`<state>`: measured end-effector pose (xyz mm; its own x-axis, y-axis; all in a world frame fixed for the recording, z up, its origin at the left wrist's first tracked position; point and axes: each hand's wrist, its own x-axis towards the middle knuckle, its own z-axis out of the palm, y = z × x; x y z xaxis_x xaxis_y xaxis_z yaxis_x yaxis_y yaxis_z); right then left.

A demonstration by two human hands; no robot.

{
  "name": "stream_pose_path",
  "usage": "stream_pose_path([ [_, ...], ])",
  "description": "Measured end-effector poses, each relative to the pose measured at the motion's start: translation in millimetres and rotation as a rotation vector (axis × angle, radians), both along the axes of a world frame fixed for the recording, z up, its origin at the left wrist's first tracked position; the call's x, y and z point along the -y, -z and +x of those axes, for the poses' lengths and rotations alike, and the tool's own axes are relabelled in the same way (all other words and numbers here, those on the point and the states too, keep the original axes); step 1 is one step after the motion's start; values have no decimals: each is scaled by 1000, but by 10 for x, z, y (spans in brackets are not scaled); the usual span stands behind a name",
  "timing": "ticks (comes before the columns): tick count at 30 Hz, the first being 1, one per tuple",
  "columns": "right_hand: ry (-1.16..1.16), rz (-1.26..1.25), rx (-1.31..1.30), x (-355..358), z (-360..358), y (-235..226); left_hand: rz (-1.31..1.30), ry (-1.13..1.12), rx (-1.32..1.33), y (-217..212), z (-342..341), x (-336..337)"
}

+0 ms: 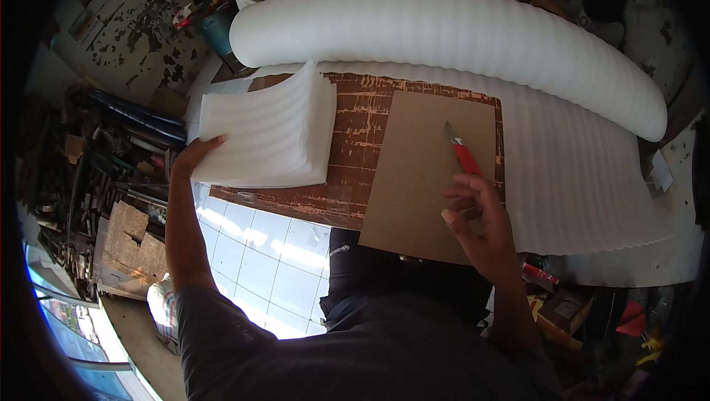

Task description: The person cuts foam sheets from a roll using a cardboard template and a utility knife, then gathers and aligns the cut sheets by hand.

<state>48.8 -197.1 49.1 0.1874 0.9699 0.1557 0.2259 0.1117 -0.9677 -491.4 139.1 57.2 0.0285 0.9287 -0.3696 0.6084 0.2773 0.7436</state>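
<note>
My left hand [198,155] is at the left edge of a thick stack of white foam sheets [259,138], thumb on top, the other fingers hidden at the edge or beneath. The stack's far right corner curls upward. My right hand [479,216] hovers over a brown cardboard sheet [414,172], its fingers loosely bent and apart, with nothing between them. Just beyond those fingertips is a red utility knife [464,157], its blade out and pointing away from me; it appears to lie on the cardboard.
A long roll of white foam [444,27] spans the table's far side, its unrolled sheet [584,172] covering the right. Worn brown board [355,120] shows between stack and cardboard. Two people sit beyond the roll. Scrap [66,186] is piled at left; a cardboard box [566,312] stands lower right.
</note>
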Motion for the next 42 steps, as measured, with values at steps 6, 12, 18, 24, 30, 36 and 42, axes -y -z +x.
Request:
stream_pose_path([
  [6,-6,-7,28,11,4,7,72,93,-15,-142,247,-276],
  [12,-10,-11,17,14,-13,-28,138,177,-209,-303,305,-622],
  [18,2,-4,36,19,-45,-21,744,121,-441,-421,705,-708],
  [24,-13,18,57,-21,-79,-5,718,379,-573,-134,1818,-196],
  [30,9,12,99,-1,-65,6,512,548,-787,222,2102,62],
  [36,105,30,195,-33,-11,-2,602,507,-756,286,2166,124],
  [42,519,18,845,-265,124,100,630,484,-737,324,2125,116],
])
